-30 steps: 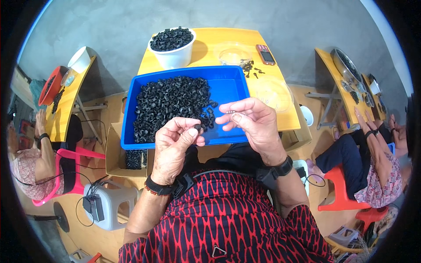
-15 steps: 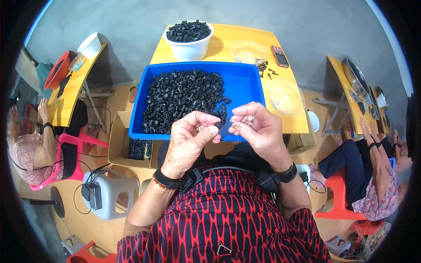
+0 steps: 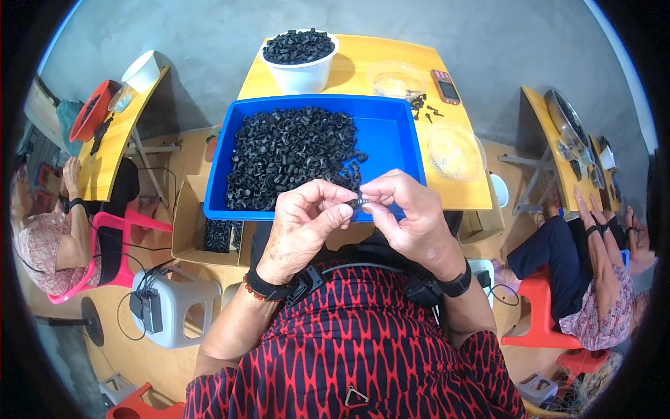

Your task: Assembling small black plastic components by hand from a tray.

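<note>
By the near edge of the blue tray (image 3: pixel 387 143), a small black part (image 3: pixel 353 204) is pinched in the left hand (image 3: pixel 303 218), and a silvery piece (image 3: pixel 363 201), mostly hidden, is pinched close against it in the right hand (image 3: pixel 415 225); each grip is closed at the fingertips. The black part is judged light and rather stiff, best taken by its sides; the silvery piece may be slippery. Inside the tray, a dark heap (image 3: pixel 289 157) is held; beyond it, a white tub (image 3: pixel 300 78) is carried by the worktop (image 3: pixel 377 49).

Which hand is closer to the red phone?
Right. The right hand is below the red phone in the picture, slightly left; the left hand is also below, but much farther left.
</note>
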Available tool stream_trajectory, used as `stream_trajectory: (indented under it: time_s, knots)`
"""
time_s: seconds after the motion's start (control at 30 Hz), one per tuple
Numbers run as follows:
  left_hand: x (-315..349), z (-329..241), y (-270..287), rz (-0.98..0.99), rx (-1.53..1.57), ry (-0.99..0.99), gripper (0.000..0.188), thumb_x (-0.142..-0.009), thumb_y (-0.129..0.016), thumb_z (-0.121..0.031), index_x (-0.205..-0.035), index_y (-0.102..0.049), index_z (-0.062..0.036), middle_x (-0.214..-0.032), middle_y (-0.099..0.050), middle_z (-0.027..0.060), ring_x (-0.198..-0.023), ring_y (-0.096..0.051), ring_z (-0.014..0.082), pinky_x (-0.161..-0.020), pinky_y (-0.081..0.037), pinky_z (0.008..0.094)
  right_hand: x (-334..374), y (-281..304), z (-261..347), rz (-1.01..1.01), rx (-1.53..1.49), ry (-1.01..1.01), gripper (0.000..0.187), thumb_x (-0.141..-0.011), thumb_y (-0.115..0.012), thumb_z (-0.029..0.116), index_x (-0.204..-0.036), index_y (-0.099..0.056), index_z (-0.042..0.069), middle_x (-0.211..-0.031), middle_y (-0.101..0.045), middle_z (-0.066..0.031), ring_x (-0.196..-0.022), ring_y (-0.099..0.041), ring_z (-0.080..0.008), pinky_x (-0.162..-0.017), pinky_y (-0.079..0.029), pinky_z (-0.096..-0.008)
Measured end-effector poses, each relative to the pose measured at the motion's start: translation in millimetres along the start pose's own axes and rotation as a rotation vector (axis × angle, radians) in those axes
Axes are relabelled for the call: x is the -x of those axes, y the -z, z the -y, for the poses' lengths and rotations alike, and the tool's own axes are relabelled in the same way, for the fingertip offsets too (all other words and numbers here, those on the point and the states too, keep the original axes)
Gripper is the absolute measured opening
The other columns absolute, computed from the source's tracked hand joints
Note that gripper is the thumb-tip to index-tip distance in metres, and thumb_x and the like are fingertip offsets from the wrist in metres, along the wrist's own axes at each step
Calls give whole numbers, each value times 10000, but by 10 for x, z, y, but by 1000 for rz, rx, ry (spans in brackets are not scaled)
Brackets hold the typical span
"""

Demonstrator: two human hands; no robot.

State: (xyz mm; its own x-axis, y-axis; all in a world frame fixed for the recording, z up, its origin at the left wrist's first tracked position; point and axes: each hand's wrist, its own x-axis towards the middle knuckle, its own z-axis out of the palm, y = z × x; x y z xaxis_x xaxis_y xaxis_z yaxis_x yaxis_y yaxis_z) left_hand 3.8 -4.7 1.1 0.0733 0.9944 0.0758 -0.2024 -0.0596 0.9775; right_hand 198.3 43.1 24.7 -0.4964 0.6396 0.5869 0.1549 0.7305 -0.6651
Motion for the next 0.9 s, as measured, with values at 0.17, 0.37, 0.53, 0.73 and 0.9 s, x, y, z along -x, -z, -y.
stream_trajectory:
  time_s: [0.17,0.37,0.53,0.73,0.9]
  knots:
    - [5,-12,-40,-7,-11,-8,150,-895,-705,-8,-1041,-675,7,-908,-675,40,-779,-632,87,-718,-535,227,-2,1,25,-13,26,34,270,-806,-664,-113,-1034,-593,15,-865,-617,-139,-753,-644,-291,-645,-521,-345]
    - [-6,0,-56,-37,6,-42,126,-894,-688,12,-1020,-694,6,-872,-700,27,-765,-618,55,-696,-519,210,-19,-17,62,-24,67,67,270,-799,-662,-115,-1027,-587,8,-858,-605,-152,-750,-638,-333,-633,-517,-383]
    - [-3,-17,-58,-46,-18,-30,126,-903,-678,9,-1028,-687,8,-865,-697,21,-757,-618,56,-692,-523,214,-18,-14,44,-14,80,96,267,-800,-665,-110,-1026,-585,6,-860,-609,-153,-737,-636,-329,-626,-517,-380]
    - [-3,-4,-77,-95,107,-59,137,-929,-670,-37,-1059,-677,5,-874,-669,27,-749,-614,70,-689,-522,220,12,-5,-3,-41,24,8,255,-788,-680,-124,-1010,-626,-10,-878,-656,-124,-755,-667,-198,-657,-544,-291]
    - [-16,23,-17,-62,90,-61,170,-945,-658,-63,-1103,-651,1,-901,-660,34,-746,-616,89,-715,-534,239,13,-12,17,-46,56,61,301,-795,-660,-127,-1063,-587,-9,-886,-615,-157,-758,-649,-319,-635,-529,-369]
